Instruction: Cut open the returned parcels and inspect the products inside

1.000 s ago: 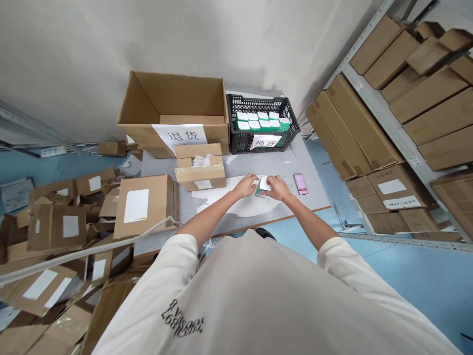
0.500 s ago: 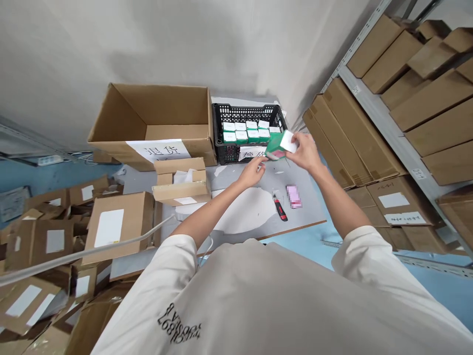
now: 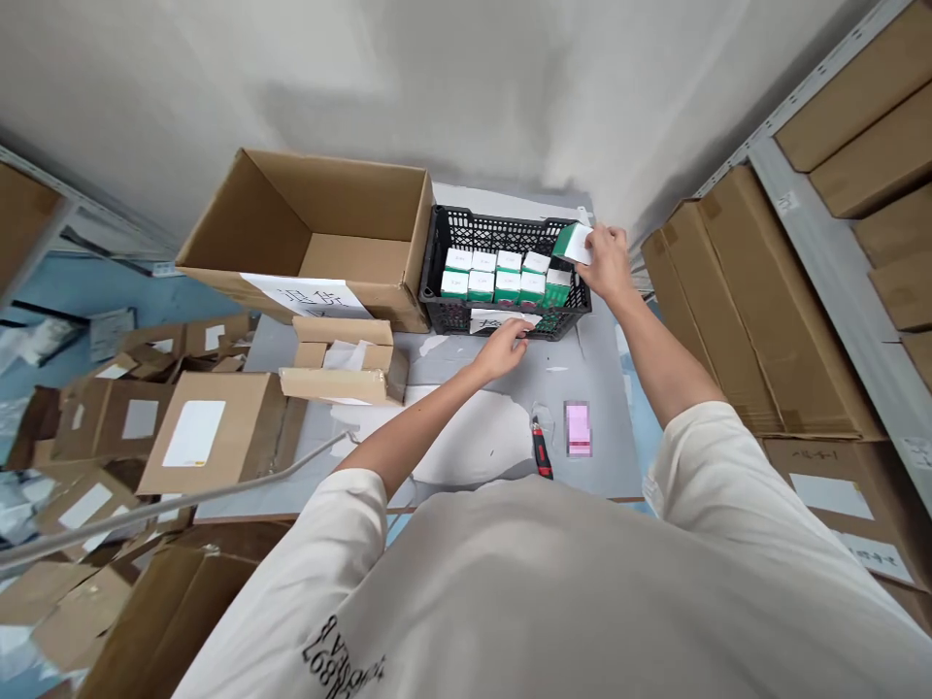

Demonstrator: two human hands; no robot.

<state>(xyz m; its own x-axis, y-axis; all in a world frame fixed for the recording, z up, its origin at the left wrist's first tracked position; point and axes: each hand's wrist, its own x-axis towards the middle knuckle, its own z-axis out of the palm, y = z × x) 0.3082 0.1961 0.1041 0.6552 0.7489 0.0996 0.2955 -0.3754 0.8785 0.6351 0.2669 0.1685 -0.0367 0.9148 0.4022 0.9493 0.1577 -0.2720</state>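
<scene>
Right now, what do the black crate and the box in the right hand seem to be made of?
Black crate: likely moulded plastic, dull, judging by its regular lattice walls. Box in the right hand: probably thin card, smooth, with flat faces and straight edges; gloss unclear.

From where I stand: held carton [image 3: 574, 244] green, one face white; crate [image 3: 444, 313] black, walls in open lattice. Cutter [image 3: 540, 449] red and black, item [image 3: 579, 422] beside it pink (blurred, red band low on it). Shirt [image 3: 510, 582] off-white, lettering [image 3: 327, 652] black.
</scene>
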